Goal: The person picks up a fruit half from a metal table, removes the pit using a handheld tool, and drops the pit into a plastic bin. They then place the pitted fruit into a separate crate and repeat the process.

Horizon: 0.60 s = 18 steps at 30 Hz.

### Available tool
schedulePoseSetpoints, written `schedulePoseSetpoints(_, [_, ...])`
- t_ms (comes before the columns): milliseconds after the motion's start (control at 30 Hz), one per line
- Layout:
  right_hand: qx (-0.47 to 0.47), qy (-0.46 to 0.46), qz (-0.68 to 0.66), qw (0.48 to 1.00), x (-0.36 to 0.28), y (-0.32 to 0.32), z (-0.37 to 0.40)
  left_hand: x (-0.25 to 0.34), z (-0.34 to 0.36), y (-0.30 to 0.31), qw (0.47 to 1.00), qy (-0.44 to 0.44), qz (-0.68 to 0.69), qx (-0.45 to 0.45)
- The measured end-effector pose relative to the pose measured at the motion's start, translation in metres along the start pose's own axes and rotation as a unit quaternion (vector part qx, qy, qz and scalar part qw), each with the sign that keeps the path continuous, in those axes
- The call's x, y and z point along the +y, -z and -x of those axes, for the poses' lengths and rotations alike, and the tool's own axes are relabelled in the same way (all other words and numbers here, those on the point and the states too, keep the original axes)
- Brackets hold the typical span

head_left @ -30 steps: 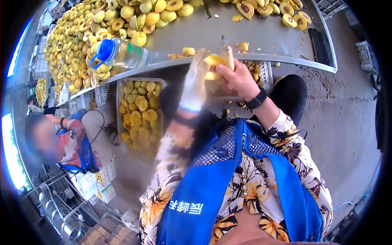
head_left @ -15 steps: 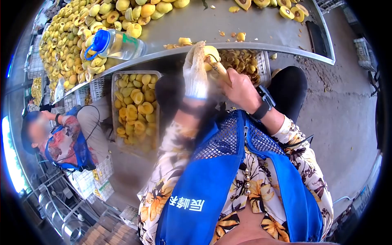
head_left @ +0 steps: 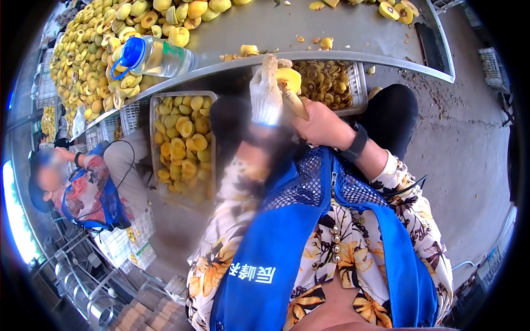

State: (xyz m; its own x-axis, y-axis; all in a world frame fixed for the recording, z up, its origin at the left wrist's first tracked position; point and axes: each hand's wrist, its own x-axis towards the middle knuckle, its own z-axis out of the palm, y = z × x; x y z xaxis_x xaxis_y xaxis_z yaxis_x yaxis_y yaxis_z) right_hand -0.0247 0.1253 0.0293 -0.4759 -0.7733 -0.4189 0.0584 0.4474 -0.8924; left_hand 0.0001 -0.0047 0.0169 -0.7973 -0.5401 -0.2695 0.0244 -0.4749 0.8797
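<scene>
My left hand [head_left: 265, 94], in a white knitted glove, is closed around a yellow peach half [head_left: 291, 78] whose cut face shows a brownish centre. My bare right hand [head_left: 324, 124] grips the pale wooden handle [head_left: 296, 105] of a tool. That handle's far end meets the peach half; the tool's working tip is hidden there. Both hands are close together in front of the table edge. Below them stands a crate [head_left: 360, 88] with brown-yellow peach scraps. Left of my knees is a plastic bin [head_left: 155, 118] with peach halves.
A metal table [head_left: 243, 33] crosses the top, with a big heap of peach halves [head_left: 88, 66] at left. A blue-capped water bottle [head_left: 165, 58] lies near its edge. Another person [head_left: 96, 190] sits at left. A dark flat object [head_left: 428, 47] lies at the table's right end.
My hands have shifted slightly, and the peach half has turned so more of its cut face shows. My right wrist has rotated. The view has moved a little.
</scene>
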Motion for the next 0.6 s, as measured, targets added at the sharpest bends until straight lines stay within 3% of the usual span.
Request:
schedulePoseSetpoints(33, [-0.042, -0.066, -0.054, 0.996, 0.000, 0.002, -0.001, -0.002, -0.002, 0.001, 1.000, 0.011, 0.010, -0.008])
schedulePoseSetpoints(233, [-0.127, -0.100, -0.298, 0.941, 0.004, 0.003, -0.002, 0.003, 0.001, 0.006, 0.988, 0.103, 0.091, -0.068])
schedulePoseSetpoints(300, [-0.190, -0.067, -0.369, 0.907, 0.013, 0.007, -0.007, 0.013, 0.006, 0.001, 0.975, 0.147, 0.150, -0.070])
schedulePoseSetpoints(333, [-0.221, -0.051, -0.403, 0.887, 0.018, 0.009, -0.010, 0.006, 0.001, 0.009, 0.949, 0.186, 0.221, -0.129])
schedulePoseSetpoints(433, [-0.334, 0.101, -0.546, 0.762, 0.038, 0.012, -0.019, -0.007, -0.005, 0.006, 0.958, 0.169, 0.229, -0.038])
schedulePoseSetpoints(467, [-0.344, 0.134, -0.553, 0.747, 0.039, 0.018, -0.019, -0.017, -0.016, 0.014, 0.968, 0.136, 0.209, -0.032])
schedulePoseSetpoints(500, [-0.319, 0.124, -0.568, 0.748, 0.038, 0.024, -0.016, -0.020, -0.019, 0.018, 0.966, 0.125, 0.225, -0.026])
schedulePoseSetpoints(567, [-0.181, 0.033, -0.432, 0.883, 0.032, 0.038, -0.009, -0.025, -0.024, 0.024, 0.961, 0.104, 0.256, -0.017])
schedulePoseSetpoints(600, [-0.052, -0.008, -0.280, 0.959, 0.028, 0.036, -0.011, -0.018, -0.021, 0.016, 0.963, 0.095, 0.247, 0.045])
